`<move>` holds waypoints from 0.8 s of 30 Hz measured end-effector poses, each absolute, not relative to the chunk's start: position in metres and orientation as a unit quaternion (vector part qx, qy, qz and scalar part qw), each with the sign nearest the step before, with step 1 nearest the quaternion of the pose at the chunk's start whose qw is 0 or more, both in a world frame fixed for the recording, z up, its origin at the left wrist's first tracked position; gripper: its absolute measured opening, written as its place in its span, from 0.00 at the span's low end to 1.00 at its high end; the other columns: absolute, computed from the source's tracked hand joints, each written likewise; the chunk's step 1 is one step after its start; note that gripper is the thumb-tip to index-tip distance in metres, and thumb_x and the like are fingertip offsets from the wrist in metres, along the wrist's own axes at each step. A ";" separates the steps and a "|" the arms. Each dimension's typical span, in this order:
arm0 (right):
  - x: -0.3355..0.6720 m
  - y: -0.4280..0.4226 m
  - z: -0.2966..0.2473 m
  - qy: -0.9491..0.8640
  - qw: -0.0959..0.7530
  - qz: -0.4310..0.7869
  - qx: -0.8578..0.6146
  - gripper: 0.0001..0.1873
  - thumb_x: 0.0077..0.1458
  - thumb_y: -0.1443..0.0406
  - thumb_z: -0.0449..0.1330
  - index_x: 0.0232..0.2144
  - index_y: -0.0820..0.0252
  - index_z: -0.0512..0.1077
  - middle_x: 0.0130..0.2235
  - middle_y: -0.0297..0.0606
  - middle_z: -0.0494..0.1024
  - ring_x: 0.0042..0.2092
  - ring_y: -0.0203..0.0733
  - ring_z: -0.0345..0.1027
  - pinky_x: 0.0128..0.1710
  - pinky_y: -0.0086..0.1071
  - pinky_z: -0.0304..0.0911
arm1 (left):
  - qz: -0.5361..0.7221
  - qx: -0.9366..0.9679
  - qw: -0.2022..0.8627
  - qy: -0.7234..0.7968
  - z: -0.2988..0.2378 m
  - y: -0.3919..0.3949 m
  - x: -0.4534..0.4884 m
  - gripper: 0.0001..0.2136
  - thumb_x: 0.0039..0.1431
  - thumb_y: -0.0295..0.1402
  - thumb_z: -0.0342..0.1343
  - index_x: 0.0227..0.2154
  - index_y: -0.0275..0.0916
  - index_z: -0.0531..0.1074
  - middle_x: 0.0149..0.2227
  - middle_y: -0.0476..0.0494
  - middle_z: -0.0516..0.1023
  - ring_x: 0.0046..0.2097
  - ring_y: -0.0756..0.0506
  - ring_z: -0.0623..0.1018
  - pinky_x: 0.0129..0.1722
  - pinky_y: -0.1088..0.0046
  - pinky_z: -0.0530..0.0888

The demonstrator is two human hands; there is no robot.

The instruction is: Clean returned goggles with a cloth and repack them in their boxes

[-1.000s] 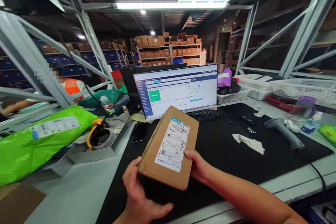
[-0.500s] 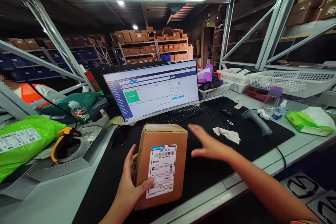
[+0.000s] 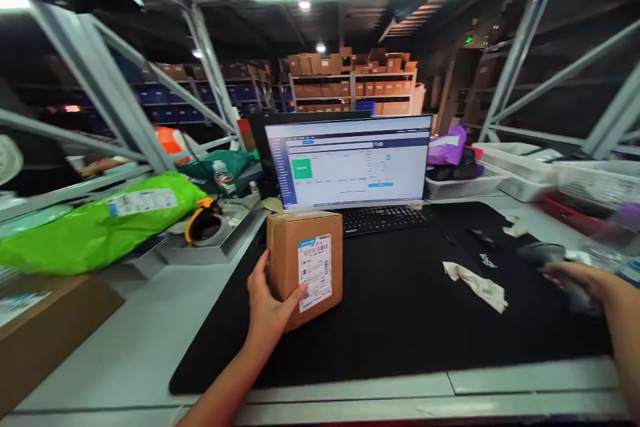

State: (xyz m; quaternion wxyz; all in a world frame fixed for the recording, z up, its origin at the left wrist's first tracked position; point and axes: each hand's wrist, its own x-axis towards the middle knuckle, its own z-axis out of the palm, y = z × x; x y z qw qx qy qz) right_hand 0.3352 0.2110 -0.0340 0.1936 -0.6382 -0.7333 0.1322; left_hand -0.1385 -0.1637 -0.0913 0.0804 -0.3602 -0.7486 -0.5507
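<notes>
A small brown cardboard box (image 3: 295, 253) with a white shipping label (image 3: 315, 271) stands upright on the black desk mat (image 3: 390, 320). My left hand (image 3: 267, 310) grips its lower left side, thumb on the label face. My right hand (image 3: 575, 279) is far to the right, over the grey handheld scanner (image 3: 543, 252) lying on the mat; motion blur smears the fingers. A crumpled white paper scrap (image 3: 477, 283) lies between the box and the scanner.
Behind the box are a monitor (image 3: 350, 160) and a black keyboard (image 3: 383, 219). A green mailer bag (image 3: 100, 223), a tape dispenser (image 3: 203, 227) and a flat carton (image 3: 45, 333) lie left. White baskets (image 3: 525, 177) line the right. Another person in orange (image 3: 170, 140) works beyond the rack.
My right hand let go of the box and swung right to the scanner. The box went from tilted in both hands to standing on the mat in my left hand.
</notes>
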 end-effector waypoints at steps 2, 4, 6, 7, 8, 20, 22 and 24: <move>0.315 0.209 -0.025 -0.715 0.168 0.209 -0.645 0.18 0.55 0.61 0.54 0.14 0.53 0.63 0.15 0.50 0.69 0.17 0.49 0.66 0.22 0.44 0.64 | -0.538 -0.351 0.077 -0.763 -0.091 -0.166 -0.131 0.47 0.48 0.48 0.65 0.68 0.40 0.52 0.60 0.33 0.62 0.65 0.30 0.63 0.65 0.42 0.61; 0.288 0.192 -0.017 -0.715 0.177 0.285 -0.613 0.16 0.54 0.58 0.54 0.17 0.52 0.64 0.19 0.51 0.73 0.20 0.49 0.67 0.22 0.43 0.66 | -0.526 -0.346 0.067 -0.774 -0.090 -0.168 -0.123 0.47 0.50 0.45 0.65 0.69 0.41 0.48 0.62 0.33 0.59 0.67 0.30 0.60 0.67 0.41 0.57; 0.257 0.155 -0.011 -0.724 0.211 0.396 -0.524 0.16 0.52 0.50 0.56 0.21 0.52 0.67 0.24 0.49 0.76 0.23 0.47 0.69 0.23 0.41 0.67 | -0.518 -0.352 0.051 -0.778 -0.089 -0.170 -0.115 0.48 0.52 0.44 0.64 0.70 0.41 0.43 0.65 0.32 0.54 0.70 0.31 0.56 0.69 0.42 0.53; 0.241 0.129 -0.008 -0.740 0.208 0.444 -0.461 0.18 0.50 0.46 0.60 0.23 0.51 0.68 0.22 0.46 0.74 0.23 0.46 0.67 0.22 0.39 0.65 | -0.513 -0.357 0.044 -0.780 -0.088 -0.171 -0.111 0.48 0.54 0.43 0.63 0.70 0.41 0.41 0.67 0.31 0.51 0.71 0.31 0.53 0.69 0.42 0.52; 0.225 0.101 -0.006 -0.748 0.191 0.474 -0.425 0.19 0.47 0.44 0.63 0.23 0.51 0.69 0.21 0.44 0.73 0.22 0.44 0.66 0.20 0.38 0.63 | -0.508 -0.362 0.040 -0.781 -0.087 -0.171 -0.109 0.48 0.55 0.43 0.63 0.70 0.41 0.39 0.68 0.30 0.49 0.71 0.31 0.52 0.69 0.42 0.52; 0.170 -0.003 -0.003 -0.784 0.096 0.501 -0.354 0.22 0.46 0.43 0.62 0.27 0.53 0.70 0.19 0.36 0.73 0.17 0.39 0.62 0.15 0.32 0.54 | -0.527 -0.356 0.013 -0.772 -0.081 -0.175 -0.112 0.49 0.53 0.43 0.65 0.69 0.38 0.40 0.68 0.26 0.49 0.71 0.31 0.52 0.70 0.46 0.52; 0.185 0.020 -0.009 -0.785 0.144 0.435 -0.418 0.25 0.40 0.39 0.63 0.29 0.51 0.69 0.21 0.41 0.76 0.20 0.46 0.67 0.19 0.38 0.60 | -0.599 -0.320 -0.014 -0.734 -0.078 -0.176 -0.118 0.49 0.50 0.43 0.67 0.69 0.39 0.43 0.67 0.28 0.56 0.69 0.31 0.59 0.68 0.47 0.58; 0.210 0.060 -0.020 -0.771 0.206 0.357 -0.486 0.26 0.37 0.41 0.63 0.33 0.49 0.68 0.22 0.45 0.77 0.22 0.52 0.71 0.24 0.45 0.64 | -0.695 -0.250 -0.094 -0.668 -0.067 -0.178 -0.126 0.48 0.50 0.43 0.67 0.68 0.41 0.45 0.63 0.30 0.65 0.63 0.32 0.70 0.62 0.48 0.67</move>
